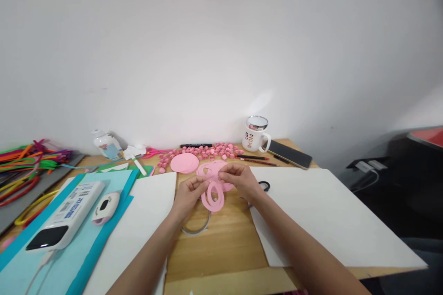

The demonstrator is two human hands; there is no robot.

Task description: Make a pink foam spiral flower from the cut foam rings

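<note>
Pink paper cut into curling loops (213, 197) hangs between my hands above the wooden table. My left hand (188, 195) pinches its left side, and the fingers of my right hand (241, 180) pinch it from the right. More pink paper loops (207, 166) show just behind my fingers. A stack of pink paper circles (184, 163) lies beyond my left hand. Under the hands rests a grey curved band (196, 232), partly hidden. Near my right wrist, a black loop (265, 185), perhaps a scissor handle, pokes out.
Small pink pieces (221, 149) spread along the back. A white mug (254, 136), a phone (290, 154) and pencils (254, 157) stand or lie at back right. White sheets (321, 216) flank my arms. At left are a white power bank (67, 214), a bottle (107, 145) and colourful pipe cleaners (31, 159).
</note>
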